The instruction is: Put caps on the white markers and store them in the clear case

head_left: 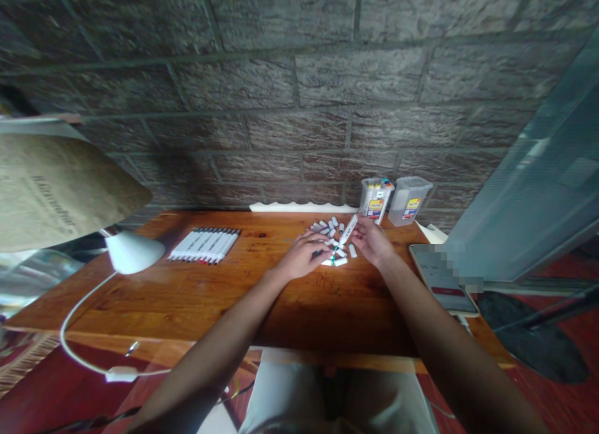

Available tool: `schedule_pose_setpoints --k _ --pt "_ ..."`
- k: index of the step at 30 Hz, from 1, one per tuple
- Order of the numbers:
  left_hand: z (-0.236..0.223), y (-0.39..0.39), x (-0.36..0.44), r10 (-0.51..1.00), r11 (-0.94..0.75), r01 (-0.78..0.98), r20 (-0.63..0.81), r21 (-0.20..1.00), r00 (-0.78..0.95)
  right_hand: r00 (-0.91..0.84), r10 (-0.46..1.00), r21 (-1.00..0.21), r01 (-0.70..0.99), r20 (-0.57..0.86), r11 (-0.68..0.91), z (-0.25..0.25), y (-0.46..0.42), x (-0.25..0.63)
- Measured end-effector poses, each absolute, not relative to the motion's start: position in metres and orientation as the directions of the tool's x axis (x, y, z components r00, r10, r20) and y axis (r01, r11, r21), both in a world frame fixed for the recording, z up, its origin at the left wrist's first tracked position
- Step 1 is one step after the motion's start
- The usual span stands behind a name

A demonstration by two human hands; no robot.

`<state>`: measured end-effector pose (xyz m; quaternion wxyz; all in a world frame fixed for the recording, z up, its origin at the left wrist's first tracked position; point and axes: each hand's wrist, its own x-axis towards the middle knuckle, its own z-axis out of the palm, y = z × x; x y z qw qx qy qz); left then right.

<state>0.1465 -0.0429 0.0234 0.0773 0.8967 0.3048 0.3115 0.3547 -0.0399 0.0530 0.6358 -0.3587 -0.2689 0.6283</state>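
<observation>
A white marker [347, 230] with dark print stands tilted in my right hand [372, 240], whose fingers are closed around its upper part. Its lower end points down into a loose heap of small white caps [333, 223]. My left hand [305, 255], with a ring on one finger, reaches over the left side of this heap. Its fingers are bent and apart, close to the marker's lower end, and they hide part of the heap. Green-banded white pieces [337, 261] lie just in front of the fingertips.
To the left, a row of white markers [206, 245] with dark ends lies side by side. Two clear plastic containers, one with markers [375, 200] and another [409, 201], stand at the back right. A phone [444, 281] lies right; a lamp [133, 251] is left. A brick wall backs the wooden table [299, 315].
</observation>
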Motion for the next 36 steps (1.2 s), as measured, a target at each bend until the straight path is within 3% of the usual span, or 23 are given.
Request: schedule_pose_setpoints --k 12,20,36 --pt "0.0236 -0.0474 0.1491 0.636 -0.764 0.6 0.433 0.239 0.638 0.058 0.993 -0.76 -0.648 -0.105 -0.043 0.0566 -0.0411 0.355" --pt "0.0292 -0.0461 0.1491 0.705 -0.699 0.66 0.423 0.276 0.57 0.061 0.992 -0.746 -0.664 -0.108 -0.041 0.0588 -0.0419 0.3552" --pt "0.0236 -0.0431 0.1508 0.703 -0.701 0.645 0.452 0.305 0.55 0.045 0.995 -0.753 -0.657 -0.093 -0.041 0.0572 -0.042 0.3546"
